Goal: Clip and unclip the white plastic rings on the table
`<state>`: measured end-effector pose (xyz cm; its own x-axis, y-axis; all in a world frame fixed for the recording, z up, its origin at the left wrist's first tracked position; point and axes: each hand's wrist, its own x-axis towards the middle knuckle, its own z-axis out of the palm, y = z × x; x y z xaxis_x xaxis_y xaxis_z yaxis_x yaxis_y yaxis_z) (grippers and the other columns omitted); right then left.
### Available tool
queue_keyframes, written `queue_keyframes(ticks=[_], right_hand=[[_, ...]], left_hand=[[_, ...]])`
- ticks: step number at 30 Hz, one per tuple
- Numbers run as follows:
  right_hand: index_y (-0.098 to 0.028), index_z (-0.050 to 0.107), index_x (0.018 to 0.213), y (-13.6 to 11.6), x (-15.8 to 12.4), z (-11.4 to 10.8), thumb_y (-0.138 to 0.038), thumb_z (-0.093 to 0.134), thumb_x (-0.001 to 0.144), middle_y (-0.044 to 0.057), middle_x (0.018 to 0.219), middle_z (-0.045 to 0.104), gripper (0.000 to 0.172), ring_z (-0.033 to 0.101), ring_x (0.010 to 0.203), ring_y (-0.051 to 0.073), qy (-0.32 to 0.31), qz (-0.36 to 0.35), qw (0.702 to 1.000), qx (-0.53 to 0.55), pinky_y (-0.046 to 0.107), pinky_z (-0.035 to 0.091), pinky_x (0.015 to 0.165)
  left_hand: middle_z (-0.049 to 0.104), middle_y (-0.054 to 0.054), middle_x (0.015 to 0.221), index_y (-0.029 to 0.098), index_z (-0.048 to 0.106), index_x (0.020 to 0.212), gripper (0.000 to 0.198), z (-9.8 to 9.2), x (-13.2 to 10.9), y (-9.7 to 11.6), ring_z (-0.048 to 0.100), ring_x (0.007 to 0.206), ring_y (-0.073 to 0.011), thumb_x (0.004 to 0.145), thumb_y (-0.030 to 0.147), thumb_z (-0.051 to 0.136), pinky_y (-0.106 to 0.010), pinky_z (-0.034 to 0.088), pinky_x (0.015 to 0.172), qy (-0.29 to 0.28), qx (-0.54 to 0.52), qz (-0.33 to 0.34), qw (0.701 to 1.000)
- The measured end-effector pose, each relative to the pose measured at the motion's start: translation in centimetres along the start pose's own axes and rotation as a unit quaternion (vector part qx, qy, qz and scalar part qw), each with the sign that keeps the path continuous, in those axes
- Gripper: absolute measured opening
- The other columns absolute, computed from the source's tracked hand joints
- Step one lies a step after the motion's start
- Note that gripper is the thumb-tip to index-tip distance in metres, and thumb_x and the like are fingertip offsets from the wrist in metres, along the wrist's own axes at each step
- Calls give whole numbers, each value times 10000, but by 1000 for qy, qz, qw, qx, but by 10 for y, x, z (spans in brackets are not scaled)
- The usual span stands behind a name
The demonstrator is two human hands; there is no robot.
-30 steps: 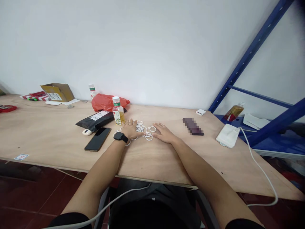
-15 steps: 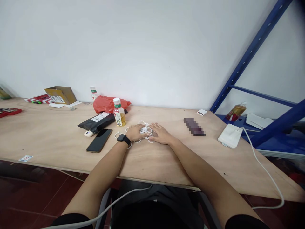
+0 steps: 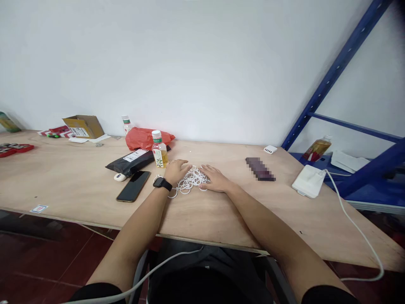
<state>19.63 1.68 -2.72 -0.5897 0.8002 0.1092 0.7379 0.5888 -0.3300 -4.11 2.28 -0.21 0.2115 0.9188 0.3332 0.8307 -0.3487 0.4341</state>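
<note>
A loose pile of white rings (image 3: 189,180), apparently curtain rings, lies on the wooden table (image 3: 202,215) between my two hands. My left hand (image 3: 176,171) rests at the left side of the pile, fingers stretched out and thumb apart. On that wrist is a black watch (image 3: 162,183), with part of a ring showing beside it. At the pile's right edge my right hand (image 3: 215,178) lies with its fingers spread, touching the outer rings. Neither hand grips anything. Some rings are partly covered by the hands.
A drink bottle (image 3: 160,150) stands just behind my left hand. Left of it are a phone (image 3: 133,186), a black parcel (image 3: 129,164), a red bag (image 3: 147,138) and a cardboard box (image 3: 84,126). Rightward lie a pixelated dark item (image 3: 260,169) and a white power bank (image 3: 308,181) with a cable.
My hands have opened away from the top of the rings; the left moved slightly up and left. More of the pile now shows between them. The view shifted slightly.
</note>
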Motion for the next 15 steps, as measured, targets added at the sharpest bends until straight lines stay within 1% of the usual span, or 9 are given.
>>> queue_keyframes(ticks=[1,3,5,7,9,11,15], right_hand=[[-232,280,1520,0,0,0,-757,539,767,121,1592,194,953,170,1465,341,-3,2,1000,-4,506,171,1173],[-243,268,1523,-1,-1,-1,-768,525,765,109,1596,182,957,151,1469,340,-10,5,1000,-11,512,150,1175],[-251,255,1526,-2,-1,-2,-775,514,767,104,1598,176,958,137,1472,339,-14,7,1000,-15,516,141,1174],[-253,250,1527,-3,-2,-2,-783,501,768,105,1599,173,959,129,1474,336,-14,9,1000,-15,516,140,1172],[-253,254,1526,-4,-2,-2,-787,493,769,106,1599,174,957,126,1475,334,-15,12,1000,-13,521,135,1171],[-256,252,1526,-4,-2,-2,-783,498,770,106,1599,174,953,119,1476,332,-21,16,1000,-13,531,124,1169],[-264,242,1527,-4,-2,-1,-758,515,780,106,1601,170,936,103,1479,326,-26,23,999,-12,540,120,1165]], left_hand=[[617,-134,1298,192,658,1201,566,0,-1,0,530,1208,-322,887,612,444,-489,352,1058,-11,47,-19,999],[528,-153,1399,212,611,1264,651,1,-5,1,409,1321,-379,871,681,390,-592,253,1083,-51,118,-60,990],[449,-164,1465,230,552,1326,724,2,-8,2,309,1379,-420,855,732,328,-679,185,1063,-104,150,-98,978],[398,-166,1501,244,512,1361,769,3,-10,5,255,1399,-447,837,762,293,-737,160,1029,-143,159,-137,967],[350,-163,1530,254,480,1388,792,3,-10,8,240,1402,-462,822,775,290,-762,173,1005,-161,157,-166,960],[303,-159,1553,257,453,1410,809,1,-9,10,231,1406,-468,811,780,306,-764,197,997,-168,151,-183,957],[240,-178,1573,233,435,1426,852,4,-9,13,192,1423,-468,789,793,349,-745,213,1007,-163,133,-190,959]])
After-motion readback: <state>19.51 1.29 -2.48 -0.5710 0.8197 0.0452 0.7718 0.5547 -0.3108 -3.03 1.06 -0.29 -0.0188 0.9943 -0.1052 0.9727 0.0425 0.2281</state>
